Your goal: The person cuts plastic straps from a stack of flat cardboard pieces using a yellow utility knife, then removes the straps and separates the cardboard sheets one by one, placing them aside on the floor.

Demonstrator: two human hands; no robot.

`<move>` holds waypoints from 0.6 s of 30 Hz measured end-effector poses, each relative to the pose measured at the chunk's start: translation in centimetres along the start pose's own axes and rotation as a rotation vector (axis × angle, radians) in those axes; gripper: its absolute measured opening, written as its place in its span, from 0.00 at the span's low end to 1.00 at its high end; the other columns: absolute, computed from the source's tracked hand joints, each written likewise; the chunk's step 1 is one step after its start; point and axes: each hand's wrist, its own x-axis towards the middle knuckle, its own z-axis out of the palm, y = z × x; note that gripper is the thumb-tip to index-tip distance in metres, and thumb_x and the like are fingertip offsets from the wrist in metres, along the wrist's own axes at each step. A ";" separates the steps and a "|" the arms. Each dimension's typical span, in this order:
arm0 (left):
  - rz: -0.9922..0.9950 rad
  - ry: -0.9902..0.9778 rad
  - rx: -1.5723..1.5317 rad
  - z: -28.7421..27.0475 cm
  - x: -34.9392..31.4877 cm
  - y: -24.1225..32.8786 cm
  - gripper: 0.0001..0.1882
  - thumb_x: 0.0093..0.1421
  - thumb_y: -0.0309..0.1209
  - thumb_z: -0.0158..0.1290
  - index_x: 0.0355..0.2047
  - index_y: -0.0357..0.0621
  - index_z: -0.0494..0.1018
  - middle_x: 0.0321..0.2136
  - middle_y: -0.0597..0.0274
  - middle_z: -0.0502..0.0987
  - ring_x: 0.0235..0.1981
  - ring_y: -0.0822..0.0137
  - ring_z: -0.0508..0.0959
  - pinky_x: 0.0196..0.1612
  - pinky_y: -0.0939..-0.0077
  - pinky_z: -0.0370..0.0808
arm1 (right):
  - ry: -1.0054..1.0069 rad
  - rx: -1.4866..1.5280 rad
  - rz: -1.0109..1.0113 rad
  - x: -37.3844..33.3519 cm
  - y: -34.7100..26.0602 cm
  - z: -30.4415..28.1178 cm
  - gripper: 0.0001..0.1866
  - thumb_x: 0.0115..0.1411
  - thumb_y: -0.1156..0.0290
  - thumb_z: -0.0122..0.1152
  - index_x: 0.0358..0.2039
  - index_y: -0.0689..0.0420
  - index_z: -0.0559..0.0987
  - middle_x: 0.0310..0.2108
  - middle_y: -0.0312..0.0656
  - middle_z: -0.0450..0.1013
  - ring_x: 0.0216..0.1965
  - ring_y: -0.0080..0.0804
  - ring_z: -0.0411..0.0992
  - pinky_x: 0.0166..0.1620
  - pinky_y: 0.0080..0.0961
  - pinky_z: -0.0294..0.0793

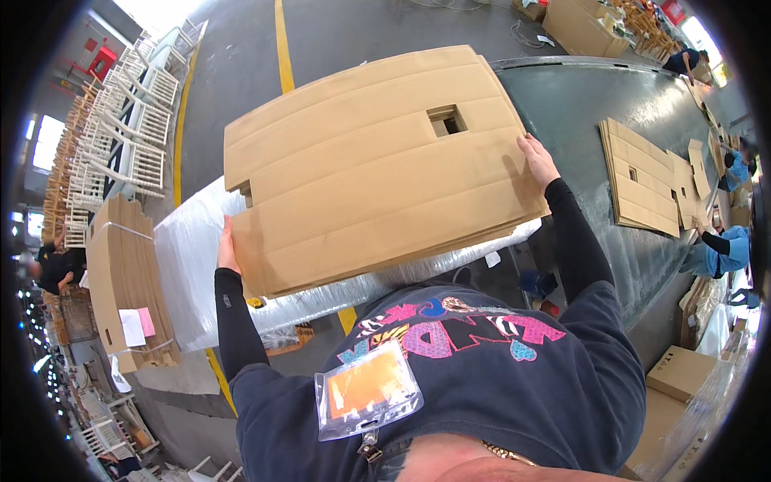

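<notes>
**Cardboard stack (361,185) clasped by its two ends**

The green-grey table (554,100) is the largest thing here, running off to the right. On it lies a second cardboard pile (642,181), its sheets slightly fanned, within reach of a co-worker in blue (731,249). Below and to the left of the stack is a surface under clear film (193,269), the film probably there to guard what it covers.

The stack itself is in front of the person's chest, tilted a little, partly over the filmed surface. Whether anything beneath bears its weight cannot be told. Its long side runs across the body, which likely puts both ends within easy reach and shares the load evenly. At left stands a cardboard bundle (120,269), ringed by pale straps (132,230) that presumably stop its sheets from sliding apart.

The left hand (228,247) presses along the left end, near the closer corner; the right hand (540,161) wraps the right end farther up. Together they squeeze the sheets between them — a hold that would keep loose layers flush — though fingers tucked underneath are hidden.

Smaller still are the rectangular cut-out (447,120) and the notch (245,194) in the stack, both roughly lined up through the layers, and a pink slip (147,321) on the bundle.
</notes>
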 end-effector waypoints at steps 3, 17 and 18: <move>0.014 -0.012 0.006 -0.3 0.0 0.7 0.39 0.68 0.62 0.40 0.61 0.39 0.67 0.56 0.56 0.74 0.56 0.62 0.75 0.59 0.65 0.70 | 0.045 0.015 0.011 -0.9 -0.2 -0.3 0.43 0.66 0.41 0.50 0.65 0.69 0.64 0.71 0.55 0.53 0.72 0.42 0.51 0.71 0.32 0.50; 0.013 0.024 0.071 -1.1 0.4 0.1 0.39 0.68 0.62 0.42 0.62 0.39 0.66 0.57 0.56 0.74 0.58 0.62 0.73 0.61 0.64 0.68 | 0.035 0.075 0.071 -1.7 -2.3 -2.6 0.29 0.70 0.49 0.52 0.54 0.65 0.73 0.48 0.44 0.74 0.51 0.30 0.69 0.56 0.28 0.66; 0.038 0.077 0.065 -1.3 0.6 -0.1 0.39 0.68 0.61 0.43 0.62 0.38 0.66 0.58 0.55 0.73 0.59 0.60 0.72 0.61 0.64 0.68 | 0.024 0.037 0.069 -1.5 -2.3 -2.7 0.26 0.70 0.50 0.52 0.51 0.63 0.73 0.44 0.41 0.75 0.47 0.28 0.70 0.53 0.27 0.68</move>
